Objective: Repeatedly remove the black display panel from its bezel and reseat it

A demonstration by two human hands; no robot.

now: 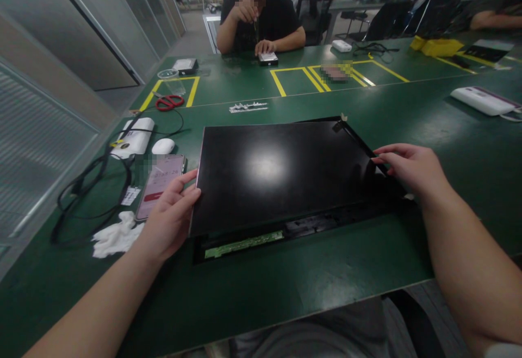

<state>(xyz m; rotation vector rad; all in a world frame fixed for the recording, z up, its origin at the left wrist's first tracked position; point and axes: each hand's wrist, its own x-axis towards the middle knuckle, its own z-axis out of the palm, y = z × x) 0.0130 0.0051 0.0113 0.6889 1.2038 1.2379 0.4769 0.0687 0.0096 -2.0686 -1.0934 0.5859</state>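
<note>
Two hands logged: left hand (169, 219), grip pinching the screen (265, 184); right hand (418, 169), nearly closed at the frame (322, 225), hold unclear. Aligning, I judge; next needs level handling.

The panel (277, 176) hides much of the frame (322, 223) beneath.

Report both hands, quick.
Left hand: holding the black panel by its left edge.
Right hand: at the right edge; whether closed on panel or black frame, cannot tell.
</note>
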